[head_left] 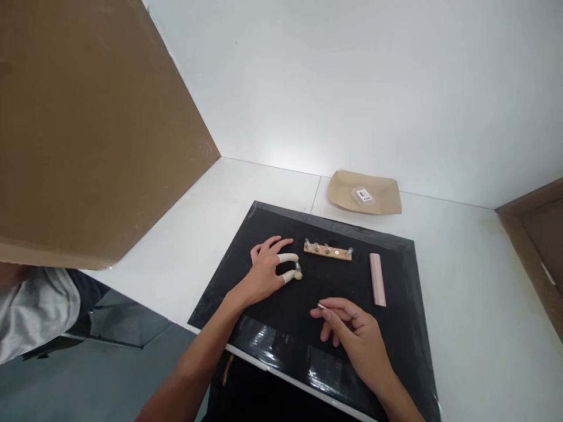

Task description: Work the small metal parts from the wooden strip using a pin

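Observation:
My left hand (pixel 264 271) wears pale finger cots on its thumb and index finger. Between those two tips it pinches a small clear, shiny tube-like piece (pixel 298 266), and its other fingers stretch out over the black mat. Lower right, my right hand (pixel 352 328) is closed in a pinch on a thin, small white piece (pixel 322 306), too small to name. Beyond both hands lies a cardboard strip (pixel 334 252) bearing several small clear tubes and a white round spot. A pale pink ridged bar (pixel 377 280) lies to the right, touched by neither hand.
The glossy black mat (pixel 281 340) covers part of a white table (pixel 475 281). At the back, a brown paper tray (pixel 387 196) holds a labelled clear plastic box (pixel 363 196). A tall brown panel (pixel 101 117) stands at left, with another person's grey sleeve (pixel 39 310) below it.

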{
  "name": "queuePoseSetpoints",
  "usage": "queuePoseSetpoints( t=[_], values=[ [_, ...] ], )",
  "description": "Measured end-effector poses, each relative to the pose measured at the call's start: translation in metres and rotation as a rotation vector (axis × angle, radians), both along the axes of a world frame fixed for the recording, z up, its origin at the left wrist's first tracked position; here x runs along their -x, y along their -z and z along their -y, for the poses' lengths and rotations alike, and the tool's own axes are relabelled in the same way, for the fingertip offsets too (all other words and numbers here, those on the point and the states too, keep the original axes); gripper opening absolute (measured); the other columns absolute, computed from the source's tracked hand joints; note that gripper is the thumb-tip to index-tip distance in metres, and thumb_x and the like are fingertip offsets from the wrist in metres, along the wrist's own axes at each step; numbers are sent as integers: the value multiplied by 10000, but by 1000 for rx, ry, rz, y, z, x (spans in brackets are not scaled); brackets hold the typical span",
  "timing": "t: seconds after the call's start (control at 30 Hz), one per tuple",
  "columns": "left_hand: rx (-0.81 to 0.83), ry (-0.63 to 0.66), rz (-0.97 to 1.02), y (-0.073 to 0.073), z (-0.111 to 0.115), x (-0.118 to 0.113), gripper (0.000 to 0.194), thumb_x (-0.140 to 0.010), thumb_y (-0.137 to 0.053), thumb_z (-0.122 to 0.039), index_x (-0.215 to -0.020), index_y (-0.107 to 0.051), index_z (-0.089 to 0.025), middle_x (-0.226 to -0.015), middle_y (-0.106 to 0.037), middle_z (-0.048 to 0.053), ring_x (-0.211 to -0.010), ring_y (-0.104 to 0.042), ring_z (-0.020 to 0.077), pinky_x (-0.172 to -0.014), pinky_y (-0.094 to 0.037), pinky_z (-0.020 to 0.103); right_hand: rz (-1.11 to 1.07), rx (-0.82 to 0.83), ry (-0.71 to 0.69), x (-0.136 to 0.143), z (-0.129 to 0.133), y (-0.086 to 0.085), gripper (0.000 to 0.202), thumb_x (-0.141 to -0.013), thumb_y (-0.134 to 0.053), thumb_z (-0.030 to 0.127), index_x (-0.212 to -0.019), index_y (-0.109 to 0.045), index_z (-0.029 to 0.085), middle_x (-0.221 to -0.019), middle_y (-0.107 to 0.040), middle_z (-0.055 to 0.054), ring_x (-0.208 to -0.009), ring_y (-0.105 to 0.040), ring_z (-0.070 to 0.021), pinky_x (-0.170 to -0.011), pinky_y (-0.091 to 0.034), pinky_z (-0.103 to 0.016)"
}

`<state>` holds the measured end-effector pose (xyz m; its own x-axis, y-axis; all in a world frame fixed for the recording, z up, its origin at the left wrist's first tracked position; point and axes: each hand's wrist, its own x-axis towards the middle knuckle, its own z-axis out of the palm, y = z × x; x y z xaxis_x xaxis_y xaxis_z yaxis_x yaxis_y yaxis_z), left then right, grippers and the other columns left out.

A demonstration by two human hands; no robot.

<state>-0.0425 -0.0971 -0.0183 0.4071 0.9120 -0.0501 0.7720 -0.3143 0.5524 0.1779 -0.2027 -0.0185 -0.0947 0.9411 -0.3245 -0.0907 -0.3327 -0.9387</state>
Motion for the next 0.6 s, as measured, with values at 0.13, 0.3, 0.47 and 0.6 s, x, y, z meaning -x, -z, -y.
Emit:
queuePoseSetpoints(
  t=[0.13,0.3,0.47,0.6],
  values=[
    [47,17,5,-5,-1,4,274,-877,-792,-331,-1146,-735,-326,-1613,-502,40,-1545,-336,351,-1218,-201,641,18,0,4,0,1,0,490,-858,-750,642,-1022,-765,181,-943,-807,-147,-577,-667,-152,-487,-486,-234],
    [13,-20,6,-2,2,-1,252,-845,-834,-376,-1076,-752,-320,-1594,-528,39,-1550,-347,342,-1215,-216,627,23,0,17,0,3,2,495,-850,-756,641,-1019,-769,175,-935,-806,-153,-579,-669,-161,-485,-496,-243],
    [-53,-123,25,8,9,-12,121,-868,-816,-349,-971,-773,-303,-1559,-567,35,-1536,-384,329,-1205,-239,613,49,-14,25,-1,6,3,474,-862,-750,630,-1014,-777,182,-927,-806,-148,-575,-669,-159,-486,-501,-239],
    [-113,-134,20,16,11,-14,84,-902,-780,-314,-985,-774,-303,-1549,-578,36,-1530,-398,323,-1198,-259,601,46,-16,22,-2,6,4,456,-870,-747,618,-1015,-780,187,-930,-807,-145,-574,-670,-164,-482,-506,-245]
  ],
)
